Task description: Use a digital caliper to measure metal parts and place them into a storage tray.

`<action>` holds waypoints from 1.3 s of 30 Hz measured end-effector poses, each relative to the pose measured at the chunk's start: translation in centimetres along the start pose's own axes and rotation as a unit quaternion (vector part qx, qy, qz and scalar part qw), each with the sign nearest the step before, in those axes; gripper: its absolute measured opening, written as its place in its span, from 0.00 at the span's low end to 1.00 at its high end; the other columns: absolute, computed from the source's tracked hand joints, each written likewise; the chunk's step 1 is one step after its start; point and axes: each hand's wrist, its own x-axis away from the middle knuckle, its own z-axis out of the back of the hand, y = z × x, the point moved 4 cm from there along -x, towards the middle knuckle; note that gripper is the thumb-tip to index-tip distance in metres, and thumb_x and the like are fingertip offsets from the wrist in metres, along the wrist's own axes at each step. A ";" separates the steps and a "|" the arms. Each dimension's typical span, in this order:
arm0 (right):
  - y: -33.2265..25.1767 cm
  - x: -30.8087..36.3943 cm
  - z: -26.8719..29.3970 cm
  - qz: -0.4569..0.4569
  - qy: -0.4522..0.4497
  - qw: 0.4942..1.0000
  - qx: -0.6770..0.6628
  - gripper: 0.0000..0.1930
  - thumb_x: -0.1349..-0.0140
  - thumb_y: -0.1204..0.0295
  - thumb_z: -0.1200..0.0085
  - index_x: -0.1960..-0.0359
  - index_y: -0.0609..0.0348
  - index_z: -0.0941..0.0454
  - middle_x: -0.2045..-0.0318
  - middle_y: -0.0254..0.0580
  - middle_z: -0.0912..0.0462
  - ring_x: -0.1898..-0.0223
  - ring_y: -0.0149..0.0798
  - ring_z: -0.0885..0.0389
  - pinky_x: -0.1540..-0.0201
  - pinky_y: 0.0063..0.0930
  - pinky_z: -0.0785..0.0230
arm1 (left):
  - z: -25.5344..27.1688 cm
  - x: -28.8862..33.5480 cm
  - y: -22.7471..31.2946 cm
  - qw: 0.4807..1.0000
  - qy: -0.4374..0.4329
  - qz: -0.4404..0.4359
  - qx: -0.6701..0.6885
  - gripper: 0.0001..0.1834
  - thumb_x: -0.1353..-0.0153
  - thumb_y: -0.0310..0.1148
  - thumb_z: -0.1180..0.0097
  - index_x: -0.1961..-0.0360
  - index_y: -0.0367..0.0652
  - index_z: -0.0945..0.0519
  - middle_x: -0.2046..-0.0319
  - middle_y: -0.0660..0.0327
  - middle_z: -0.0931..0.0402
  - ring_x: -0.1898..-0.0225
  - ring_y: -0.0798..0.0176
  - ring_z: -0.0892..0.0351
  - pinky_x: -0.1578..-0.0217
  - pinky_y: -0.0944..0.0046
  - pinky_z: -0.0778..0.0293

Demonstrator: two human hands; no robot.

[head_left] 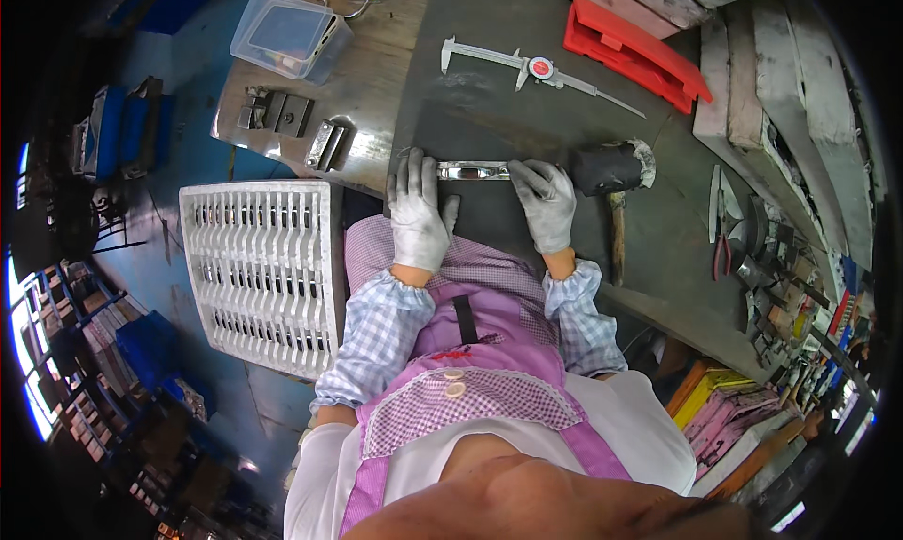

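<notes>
A shiny chrome handle-like metal piece lies crosswise on the dark mat in front of me, between my two gloved hands. My left hand rests at its left end, fingers stretched out flat and thumb spread away. At the opposite end, my right hand has its fingers bent and closed over the tip of the piece. Just right of that hand lies a black-headed mallet, its wooden handle pointing toward me. The undersides of both hands are hidden.
Beyond the hands lie a dial caliper and an open red case. A white slotted tray with several shiny pieces stands at my left. Metal blocks and a clear plastic box sit far left; pliers lie right, near stacked pale trays.
</notes>
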 end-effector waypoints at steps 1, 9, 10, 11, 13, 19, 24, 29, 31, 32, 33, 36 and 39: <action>-0.2 -0.1 0.1 0.001 -0.001 1.000 0.019 0.11 0.41 0.67 0.32 0.56 0.48 0.10 0.57 0.36 0.14 0.57 0.46 0.16 0.40 0.47 0.30 | -0.1 0.0 0.0 1.000 -0.003 -0.009 -0.002 0.38 0.35 0.39 0.41 0.29 0.31 0.38 0.28 0.39 0.41 0.28 0.35 0.40 0.28 0.38 0.43; -3.2 -1.0 1.1 -0.046 -0.069 0.996 0.031 0.21 0.41 0.70 0.35 0.44 0.54 0.15 0.44 0.45 0.18 0.46 0.52 0.18 0.41 0.41 0.28 | 1.1 -0.2 0.5 1.000 0.021 0.018 0.010 0.41 0.43 0.35 0.32 0.30 0.33 0.35 0.30 0.40 0.37 0.29 0.35 0.38 0.29 0.41 0.42; -4.0 -1.0 0.7 -0.024 -0.057 0.998 0.008 0.20 0.41 0.72 0.36 0.45 0.54 0.15 0.44 0.46 0.17 0.45 0.52 0.18 0.42 0.40 0.27 | 1.7 -0.4 0.2 0.997 -0.002 0.045 0.056 0.38 0.43 0.35 0.32 0.32 0.34 0.31 0.33 0.40 0.33 0.30 0.36 0.37 0.29 0.43 0.41; -4.9 -1.1 0.1 0.000 -0.040 0.999 0.015 0.19 0.40 0.75 0.38 0.46 0.55 0.14 0.44 0.46 0.16 0.46 0.53 0.17 0.43 0.40 0.26 | 2.4 -0.3 0.4 0.996 -0.011 0.055 0.068 0.34 0.41 0.37 0.33 0.36 0.34 0.27 0.34 0.41 0.31 0.30 0.39 0.35 0.29 0.44 0.40; -6.9 -0.6 -2.5 0.025 -0.140 0.990 0.013 0.17 0.42 0.80 0.40 0.50 0.57 0.13 0.51 0.46 0.13 0.52 0.52 0.14 0.46 0.38 0.23 | 3.9 -0.2 0.3 0.979 -0.035 0.111 0.167 0.32 0.38 0.42 0.36 0.37 0.36 0.25 0.39 0.45 0.26 0.39 0.41 0.26 0.35 0.44 0.34; -10.4 0.8 -7.4 0.058 -0.308 0.944 -0.103 0.11 0.38 0.81 0.43 0.55 0.66 0.14 0.54 0.44 0.12 0.52 0.43 0.14 0.43 0.34 0.26 | 9.3 6.6 -4.7 0.940 0.021 0.121 0.318 0.26 0.37 0.31 0.39 0.37 0.39 0.23 0.52 0.44 0.16 0.50 0.45 0.16 0.46 0.54 0.20; -8.1 0.8 -8.8 0.043 -0.231 0.972 0.009 0.12 0.34 0.78 0.45 0.52 0.63 0.13 0.53 0.47 0.13 0.49 0.47 0.15 0.42 0.37 0.26 | 17.6 21.2 -29.1 0.853 0.098 0.512 0.022 0.16 0.35 0.27 0.45 0.47 0.43 0.16 0.56 0.44 0.14 0.52 0.45 0.14 0.51 0.51 0.21; -7.4 1.4 -9.3 0.124 -0.184 0.973 0.060 0.12 0.36 0.78 0.44 0.53 0.63 0.12 0.53 0.47 0.13 0.48 0.48 0.16 0.41 0.39 0.26 | 21.5 28.6 -51.8 0.822 0.135 0.523 -0.181 0.11 0.38 0.28 0.44 0.59 0.46 0.12 0.60 0.45 0.14 0.58 0.43 0.13 0.56 0.46 0.18; -7.1 1.6 -9.3 0.118 -0.170 0.976 0.074 0.13 0.36 0.79 0.44 0.53 0.63 0.12 0.53 0.47 0.13 0.47 0.50 0.17 0.40 0.40 0.27 | 19.3 29.1 -57.3 0.826 0.096 0.542 -0.117 0.12 0.35 0.34 0.45 0.57 0.48 0.11 0.58 0.45 0.14 0.56 0.44 0.13 0.52 0.46 0.18; -6.7 1.7 -9.4 0.093 -0.180 0.978 0.050 0.13 0.37 0.78 0.44 0.53 0.62 0.12 0.52 0.48 0.13 0.46 0.51 0.17 0.39 0.41 0.27 | 17.9 29.0 -59.0 0.814 0.029 0.564 -0.136 0.16 0.31 0.42 0.48 0.53 0.52 0.11 0.55 0.46 0.14 0.52 0.45 0.13 0.49 0.46 0.20; -6.6 1.7 -9.2 0.111 -0.156 0.980 0.057 0.13 0.37 0.78 0.44 0.53 0.62 0.12 0.52 0.48 0.13 0.46 0.51 0.17 0.39 0.41 0.27 | 17.2 29.4 -59.8 0.815 0.035 0.563 -0.131 0.17 0.31 0.45 0.49 0.52 0.55 0.11 0.54 0.47 0.14 0.51 0.45 0.14 0.48 0.46 0.20; -5.7 1.7 -9.3 0.129 -0.132 0.981 0.060 0.15 0.40 0.79 0.44 0.53 0.61 0.12 0.52 0.49 0.13 0.46 0.53 0.17 0.39 0.42 0.28 | 16.3 29.6 -60.5 0.786 0.055 0.606 -0.108 0.17 0.29 0.44 0.51 0.50 0.59 0.11 0.51 0.50 0.14 0.51 0.46 0.14 0.48 0.48 0.20; -5.3 1.4 -9.4 0.153 -0.114 0.978 0.088 0.16 0.43 0.81 0.44 0.54 0.58 0.11 0.54 0.49 0.13 0.47 0.54 0.17 0.40 0.43 0.26 | 18.3 29.9 -59.5 0.760 0.128 0.627 -0.116 0.15 0.31 0.37 0.49 0.52 0.59 0.10 0.51 0.51 0.14 0.51 0.49 0.13 0.51 0.49 0.18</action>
